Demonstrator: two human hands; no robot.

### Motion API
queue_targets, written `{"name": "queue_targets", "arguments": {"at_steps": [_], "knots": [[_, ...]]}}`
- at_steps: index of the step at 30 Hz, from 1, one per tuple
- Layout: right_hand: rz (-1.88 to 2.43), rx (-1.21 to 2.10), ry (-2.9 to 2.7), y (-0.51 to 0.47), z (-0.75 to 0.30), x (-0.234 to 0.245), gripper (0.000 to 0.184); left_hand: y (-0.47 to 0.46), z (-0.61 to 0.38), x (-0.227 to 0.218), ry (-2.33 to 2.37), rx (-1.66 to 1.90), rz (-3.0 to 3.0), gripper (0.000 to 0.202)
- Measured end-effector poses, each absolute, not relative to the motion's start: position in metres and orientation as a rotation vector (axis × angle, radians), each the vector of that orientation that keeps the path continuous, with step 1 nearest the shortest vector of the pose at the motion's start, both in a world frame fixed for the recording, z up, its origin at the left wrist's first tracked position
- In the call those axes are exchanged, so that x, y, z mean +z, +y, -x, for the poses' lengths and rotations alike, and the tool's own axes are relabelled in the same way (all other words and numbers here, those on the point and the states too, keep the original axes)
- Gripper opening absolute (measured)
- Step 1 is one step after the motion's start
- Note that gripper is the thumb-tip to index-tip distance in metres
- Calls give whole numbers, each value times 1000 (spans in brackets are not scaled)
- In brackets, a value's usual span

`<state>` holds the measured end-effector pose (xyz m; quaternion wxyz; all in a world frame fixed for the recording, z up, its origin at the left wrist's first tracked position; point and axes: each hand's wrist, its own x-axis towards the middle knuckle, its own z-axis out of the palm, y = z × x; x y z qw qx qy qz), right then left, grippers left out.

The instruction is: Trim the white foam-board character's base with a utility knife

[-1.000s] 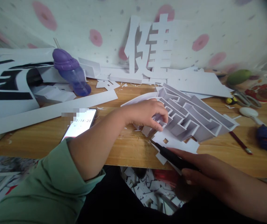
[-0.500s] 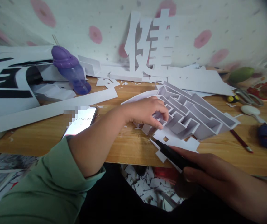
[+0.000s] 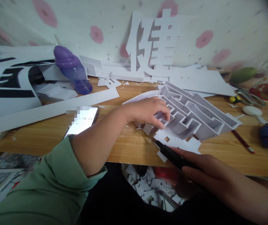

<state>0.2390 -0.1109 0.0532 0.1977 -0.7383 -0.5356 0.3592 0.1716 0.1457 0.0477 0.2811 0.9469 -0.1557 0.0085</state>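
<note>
Wooden table (image 3: 129, 153), open strip near front edge. Left hand (image 3: 151, 113) half-curled on white structure (image 3: 190, 120), grip unclear; right hand (image 3: 209, 172) holds black tool (image 3: 174, 157). Phone (image 3: 83, 122) reads 18:22; cutout (image 3: 165, 47), 健.

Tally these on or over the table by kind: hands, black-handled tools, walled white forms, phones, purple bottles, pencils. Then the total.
Hands: 2 (left hand, right hand)
Black-handled tool: 1
Walled white form: 1
Phone: 1
Purple bottle: 1
Pencil: 1
Total: 7

One held tool (image 3: 171, 155), one phone (image 3: 87, 121) — one bottle (image 3: 78, 76), one pencil (image 3: 243, 141)
</note>
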Motion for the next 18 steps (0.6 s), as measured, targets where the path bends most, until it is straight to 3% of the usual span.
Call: {"name": "queue_targets", "arguments": {"at_steps": [14,18], "knots": [[2153,805,-1449,-134,-242,44,51,146,-173,49,-442,16,-2562,16],[2109,895,-1511,-123,-239,51,50,146,-173,48,-437,23,-2548,16]]}}
